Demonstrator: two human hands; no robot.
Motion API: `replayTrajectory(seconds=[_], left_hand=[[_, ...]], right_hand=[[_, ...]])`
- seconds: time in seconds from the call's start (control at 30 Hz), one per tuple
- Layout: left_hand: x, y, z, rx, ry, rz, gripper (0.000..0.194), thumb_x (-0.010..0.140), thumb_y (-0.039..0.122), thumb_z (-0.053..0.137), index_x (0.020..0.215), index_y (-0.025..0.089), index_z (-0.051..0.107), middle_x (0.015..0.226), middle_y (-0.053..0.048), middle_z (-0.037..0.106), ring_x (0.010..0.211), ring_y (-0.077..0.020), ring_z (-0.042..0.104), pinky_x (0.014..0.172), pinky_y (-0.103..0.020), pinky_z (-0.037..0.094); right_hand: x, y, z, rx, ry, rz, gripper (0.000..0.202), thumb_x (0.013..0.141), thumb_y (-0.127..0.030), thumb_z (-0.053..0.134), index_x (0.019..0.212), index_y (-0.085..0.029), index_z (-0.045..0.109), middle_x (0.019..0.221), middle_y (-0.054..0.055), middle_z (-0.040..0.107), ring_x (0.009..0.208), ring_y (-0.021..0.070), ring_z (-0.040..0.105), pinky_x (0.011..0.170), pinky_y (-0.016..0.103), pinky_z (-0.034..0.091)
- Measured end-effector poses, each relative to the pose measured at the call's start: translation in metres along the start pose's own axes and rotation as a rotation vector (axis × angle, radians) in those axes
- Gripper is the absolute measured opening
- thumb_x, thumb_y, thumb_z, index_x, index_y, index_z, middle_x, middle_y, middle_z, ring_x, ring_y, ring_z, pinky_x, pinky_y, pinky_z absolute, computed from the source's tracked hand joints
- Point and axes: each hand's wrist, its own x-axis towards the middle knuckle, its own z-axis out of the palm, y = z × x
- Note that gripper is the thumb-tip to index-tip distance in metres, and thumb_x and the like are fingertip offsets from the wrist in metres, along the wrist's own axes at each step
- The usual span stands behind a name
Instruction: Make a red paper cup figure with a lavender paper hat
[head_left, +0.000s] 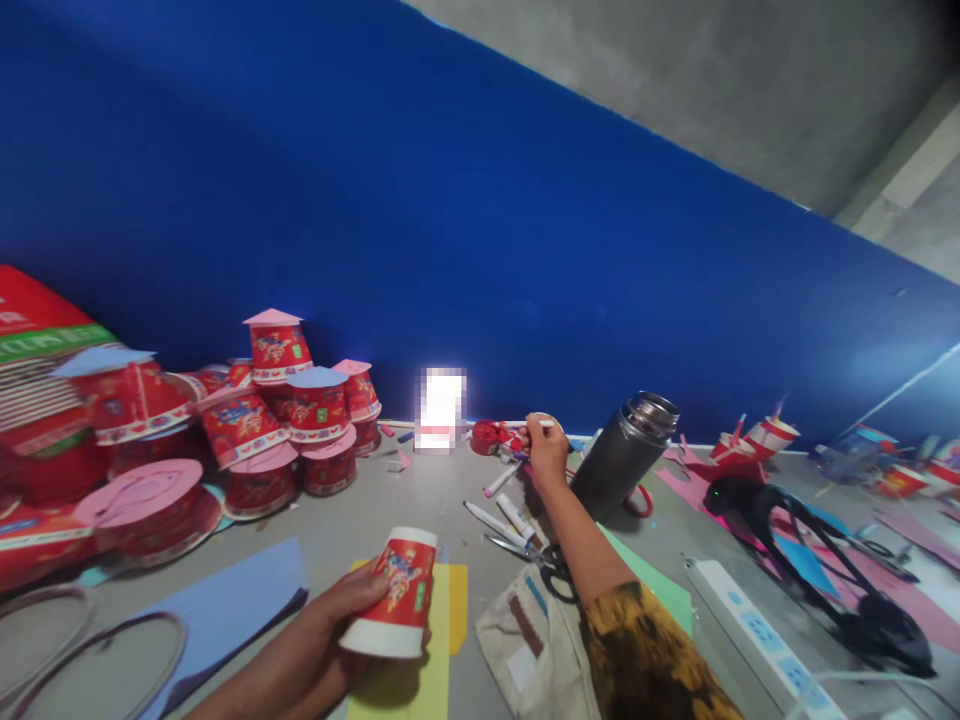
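Note:
My left hand [341,625] is closed round a red paper cup [405,585] with a cartoon print and a white band, wider end tilted down, above yellow paper [435,680]. Farther out, my right hand [546,450] pinches a slim white marker [538,423], partly hidden by the fingers. Beside it lies a small red roll of ribbon [487,437]. Several loose white markers [491,522] lie on the table below that hand. Black-handled scissors [517,545] rest by my right forearm, on the edge of a canvas pouch [517,630].
Decorated red cups [274,345] with pink and blue paper tops are piled at left. A dark steel flask [626,455], open at the top, stands right of my forearm. Blue paper [232,600], green paper [645,580], a power strip [757,630] and a black strapped device [817,570] lie around.

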Motion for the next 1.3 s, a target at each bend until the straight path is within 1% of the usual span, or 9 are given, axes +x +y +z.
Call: replayTrajectory(seconds=[0.17,0.33,0.57,0.67,0.8,0.93,1.0,1.13,1.3], left_hand=[[0.002,0.002,0.0,-0.052,-0.046,-0.028,0.059,0.083,0.027,0.08,0.134,0.005,0.061,0.103,-0.02,0.08,0.092,-0.0364,0.078,0.085,-0.046,0.061],[-0.002,0.007,0.009,-0.105,-0.091,-0.045,0.045,0.089,0.033,0.074,0.123,0.005,0.065,0.103,-0.021,0.078,0.085,-0.0339,0.078,0.081,-0.045,0.06],[-0.008,0.01,0.016,-0.041,0.014,-0.029,0.045,0.088,0.033,0.075,0.122,0.005,0.064,0.098,-0.019,0.078,0.083,-0.033,0.077,0.082,-0.044,0.06],[-0.008,0.007,0.014,0.064,0.02,0.111,0.045,0.085,0.036,0.079,0.12,0.01,0.066,0.098,-0.015,0.077,0.089,-0.0319,0.076,0.087,-0.043,0.058],[-0.01,-0.001,0.012,0.357,-0.098,0.371,0.052,0.073,0.024,0.088,0.12,0.02,0.069,0.101,-0.01,0.076,0.099,-0.0306,0.071,0.087,-0.037,0.055],[-0.01,-0.003,0.006,0.605,-0.108,0.497,0.069,0.061,0.019,0.091,0.126,0.023,0.068,0.12,-0.012,0.072,0.106,-0.0326,0.066,0.096,-0.041,0.052],[-0.01,0.004,0.005,0.768,-0.036,0.585,0.071,0.065,0.03,0.089,0.131,0.027,0.064,0.126,-0.01,0.069,0.114,-0.0343,0.063,0.102,-0.048,0.05],[-0.016,0.028,0.012,0.98,0.287,0.901,0.035,0.088,0.041,0.069,0.12,0.028,0.068,0.127,-0.008,0.065,0.122,-0.0306,0.059,0.103,-0.05,0.05],[-0.024,0.043,0.021,1.132,0.359,1.133,0.02,0.093,0.034,0.062,0.108,0.029,0.074,0.106,-0.004,0.069,0.105,-0.0232,0.065,0.097,-0.044,0.054]], right_hand=[[-0.008,-0.015,0.007,0.196,-0.063,0.12,0.051,0.069,-0.065,0.081,0.08,-0.022,0.056,0.055,-0.007,0.058,0.04,0.0068,0.045,0.038,0.018,0.035],[-0.021,-0.032,0.017,0.344,-0.19,0.22,0.05,0.067,-0.059,0.087,0.077,-0.021,0.056,0.051,-0.009,0.053,0.039,0.0048,0.041,0.036,0.016,0.031],[-0.038,-0.05,0.025,0.427,-0.293,0.268,0.043,0.069,-0.051,0.088,0.078,-0.019,0.061,0.05,-0.009,0.052,0.038,0.0039,0.038,0.036,0.015,0.03],[-0.043,-0.057,0.027,0.428,-0.324,0.26,0.042,0.066,-0.049,0.089,0.077,-0.019,0.062,0.049,-0.008,0.052,0.039,0.0038,0.038,0.037,0.016,0.03],[-0.05,-0.065,0.03,0.404,-0.349,0.237,0.043,0.064,-0.05,0.089,0.076,-0.019,0.062,0.049,-0.008,0.054,0.039,0.0036,0.039,0.038,0.016,0.033],[-0.062,-0.074,0.033,0.372,-0.373,0.195,0.041,0.065,-0.049,0.089,0.076,-0.018,0.064,0.051,-0.007,0.056,0.04,0.0042,0.042,0.039,0.016,0.033],[-0.074,-0.08,0.034,0.336,-0.389,0.141,0.038,0.068,-0.047,0.089,0.075,-0.018,0.066,0.052,-0.005,0.059,0.042,0.0053,0.046,0.04,0.017,0.034],[-0.103,-0.094,0.034,0.089,-0.472,-0.155,0.029,0.083,-0.044,0.079,0.077,-0.018,0.069,0.054,-0.003,0.063,0.044,0.0068,0.05,0.042,0.019,0.038],[-0.13,-0.105,0.037,0.014,-0.62,-0.236,0.027,0.086,-0.043,0.077,0.076,-0.019,0.067,0.054,-0.003,0.064,0.04,0.007,0.049,0.04,0.019,0.038]])
